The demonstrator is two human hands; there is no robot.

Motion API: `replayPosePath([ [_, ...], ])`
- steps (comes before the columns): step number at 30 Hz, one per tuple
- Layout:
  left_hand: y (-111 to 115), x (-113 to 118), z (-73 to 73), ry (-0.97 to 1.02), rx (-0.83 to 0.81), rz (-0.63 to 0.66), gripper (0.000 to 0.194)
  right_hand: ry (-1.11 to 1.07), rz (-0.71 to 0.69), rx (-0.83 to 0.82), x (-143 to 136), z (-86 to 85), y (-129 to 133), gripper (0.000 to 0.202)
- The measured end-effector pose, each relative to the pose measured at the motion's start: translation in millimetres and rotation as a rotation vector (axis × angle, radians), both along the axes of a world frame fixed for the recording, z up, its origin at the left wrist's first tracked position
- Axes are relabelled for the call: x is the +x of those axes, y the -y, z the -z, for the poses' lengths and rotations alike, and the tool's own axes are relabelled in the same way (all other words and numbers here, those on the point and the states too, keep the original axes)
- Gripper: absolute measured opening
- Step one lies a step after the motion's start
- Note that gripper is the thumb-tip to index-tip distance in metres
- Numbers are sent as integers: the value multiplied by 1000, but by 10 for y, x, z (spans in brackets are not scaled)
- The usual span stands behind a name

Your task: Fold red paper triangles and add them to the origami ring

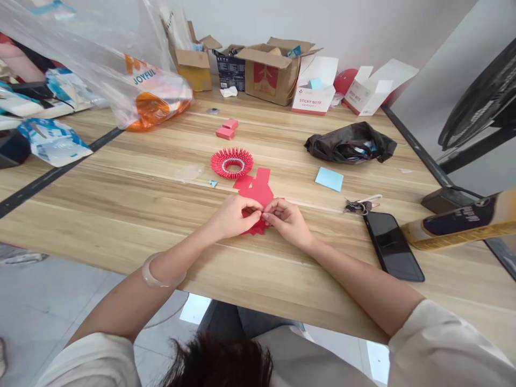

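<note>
My left hand (237, 216) and my right hand (289, 221) meet fingertip to fingertip above a loose pile of red paper pieces (260, 188). Both are closed in a pinch on a small piece of red paper, mostly hidden by the fingers. Just beyond the pile sits a round red ring of folded paper pieces (217, 164) with a pale blue inner edge. A tiny folded blue paper piece (213, 183) lies to the left of the pile.
Two red paper stacks (224, 133) lie farther back. To the right are a blue sticky pad (329, 179), a black plastic bag (350, 144), keys (358, 206), a phone (393, 244) and a tilted can (459, 220). Boxes (269, 75) line the wall; a clear bag (161, 94) stands left.
</note>
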State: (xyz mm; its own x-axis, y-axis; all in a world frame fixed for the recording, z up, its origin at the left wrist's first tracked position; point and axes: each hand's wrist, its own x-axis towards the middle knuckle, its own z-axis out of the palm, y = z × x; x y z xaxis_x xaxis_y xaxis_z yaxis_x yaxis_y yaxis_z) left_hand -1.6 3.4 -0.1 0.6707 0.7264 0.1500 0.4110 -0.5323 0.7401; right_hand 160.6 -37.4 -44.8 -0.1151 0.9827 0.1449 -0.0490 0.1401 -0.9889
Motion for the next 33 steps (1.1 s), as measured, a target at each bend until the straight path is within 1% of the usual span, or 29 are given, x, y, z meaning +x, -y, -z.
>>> replayPosePath([
  [6,52,-2,-58,-163,222,3,17,60,-26,3,24,27,-8,15],
  [12,89,-26,-62,-269,310,54,19,107,-50,-1,31,78,3,10],
  [17,88,-30,-53,-239,317,55,18,85,-38,-6,26,52,11,9],
  [22,93,-18,-77,-166,258,-3,20,6,2,-20,6,1,14,15],
  [28,106,-10,-110,-129,226,-29,23,-57,-1,-9,6,6,11,14],
  [33,88,-3,-91,-124,220,-41,14,-57,6,-5,8,13,5,15],
])
